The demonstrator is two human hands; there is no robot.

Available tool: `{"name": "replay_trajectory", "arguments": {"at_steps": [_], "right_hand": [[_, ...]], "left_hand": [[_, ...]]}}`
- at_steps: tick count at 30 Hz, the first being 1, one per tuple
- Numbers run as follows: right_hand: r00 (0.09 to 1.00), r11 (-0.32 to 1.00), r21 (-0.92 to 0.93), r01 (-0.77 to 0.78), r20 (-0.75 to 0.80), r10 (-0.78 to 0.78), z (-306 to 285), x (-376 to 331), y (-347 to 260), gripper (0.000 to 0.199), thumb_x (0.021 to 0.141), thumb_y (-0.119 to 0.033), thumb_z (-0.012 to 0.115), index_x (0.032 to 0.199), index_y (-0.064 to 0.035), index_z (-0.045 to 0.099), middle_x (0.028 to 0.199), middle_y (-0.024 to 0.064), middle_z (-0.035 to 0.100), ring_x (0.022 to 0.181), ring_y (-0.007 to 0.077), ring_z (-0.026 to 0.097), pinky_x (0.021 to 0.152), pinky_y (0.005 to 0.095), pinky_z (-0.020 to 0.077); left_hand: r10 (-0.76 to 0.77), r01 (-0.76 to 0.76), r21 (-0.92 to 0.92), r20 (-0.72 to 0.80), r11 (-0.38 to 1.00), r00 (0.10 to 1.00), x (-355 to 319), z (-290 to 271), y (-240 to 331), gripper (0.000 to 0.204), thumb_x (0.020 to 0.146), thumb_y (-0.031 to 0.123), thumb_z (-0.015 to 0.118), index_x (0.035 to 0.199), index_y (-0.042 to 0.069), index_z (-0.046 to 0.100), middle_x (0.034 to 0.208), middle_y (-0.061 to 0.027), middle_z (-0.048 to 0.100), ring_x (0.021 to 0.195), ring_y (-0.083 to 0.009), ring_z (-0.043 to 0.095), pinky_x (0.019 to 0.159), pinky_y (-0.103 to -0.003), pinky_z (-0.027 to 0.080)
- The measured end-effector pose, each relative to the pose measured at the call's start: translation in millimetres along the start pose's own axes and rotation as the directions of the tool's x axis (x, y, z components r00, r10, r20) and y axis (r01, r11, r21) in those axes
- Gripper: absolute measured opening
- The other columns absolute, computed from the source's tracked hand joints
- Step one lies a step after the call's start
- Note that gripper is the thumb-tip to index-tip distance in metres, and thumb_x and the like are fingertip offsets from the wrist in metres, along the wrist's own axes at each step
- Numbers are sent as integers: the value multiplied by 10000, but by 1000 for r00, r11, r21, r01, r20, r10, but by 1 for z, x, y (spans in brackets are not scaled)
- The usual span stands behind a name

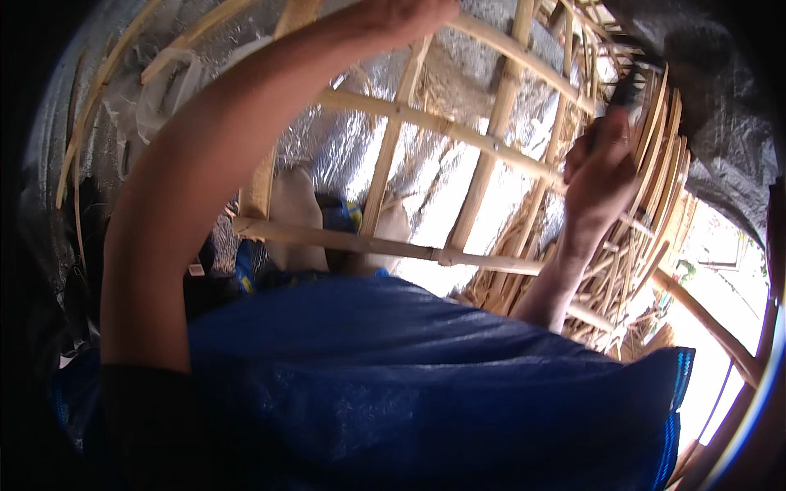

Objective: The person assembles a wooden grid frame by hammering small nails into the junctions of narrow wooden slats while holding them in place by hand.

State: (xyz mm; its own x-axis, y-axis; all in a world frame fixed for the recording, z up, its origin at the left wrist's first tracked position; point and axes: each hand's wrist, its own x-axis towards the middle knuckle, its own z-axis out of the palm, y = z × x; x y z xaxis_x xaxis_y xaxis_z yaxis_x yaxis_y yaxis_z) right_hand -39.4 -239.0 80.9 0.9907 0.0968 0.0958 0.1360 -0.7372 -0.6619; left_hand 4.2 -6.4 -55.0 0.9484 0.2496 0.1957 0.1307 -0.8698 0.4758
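Note:
A lattice frame of bamboo slats (446, 127) lies tilted across in front of me, its crossing strips joined at several points. My left hand (409, 15) reaches to its far side, closed at a bamboo slat (512, 51); the top edge of the picture cuts off part of the hand. To the right, my right hand (602, 172) is raised beside the frame, its fingers wrapped round a dark-handled hammer-like tool (626, 86). Motion blurs the tool, and its head is hard to make out.
A blue tarp-like sheet (352, 360) covers my lap. Bundled bamboo strips (655, 155) stand at the right, above a pile of thin sticks (610, 286). Shiny silver sheeting (344, 155) lies under the frame. Loose curved strips (94, 106) are at the left; a wooden pole (708, 315) slants at the right.

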Motion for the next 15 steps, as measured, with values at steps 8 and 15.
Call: {"name": "replay_trajectory", "arguments": {"at_steps": [8,15], "right_hand": [[993,998,-7,59,99,-58,-8,8,2,540,1065,-469,372,783,-56,576,488,9,428,425,94,375,394,265,268],[979,958,-280,67,201,-10,11,16,51,641,1066,-489,346,644,-47,537,458,19,373,382,128,379,388,339,260]], "left_hand": [[-27,26,-4,-69,1000,997,1,-6,-15,322,928,232,541,790,-11,702,706,-218,662,602,-326,636,568,-495,503],[15,-17,-62,-34,998,999,2,4,1,339,944,228,521,772,7,712,704,-193,673,602,-319,638,564,-496,490]]}}
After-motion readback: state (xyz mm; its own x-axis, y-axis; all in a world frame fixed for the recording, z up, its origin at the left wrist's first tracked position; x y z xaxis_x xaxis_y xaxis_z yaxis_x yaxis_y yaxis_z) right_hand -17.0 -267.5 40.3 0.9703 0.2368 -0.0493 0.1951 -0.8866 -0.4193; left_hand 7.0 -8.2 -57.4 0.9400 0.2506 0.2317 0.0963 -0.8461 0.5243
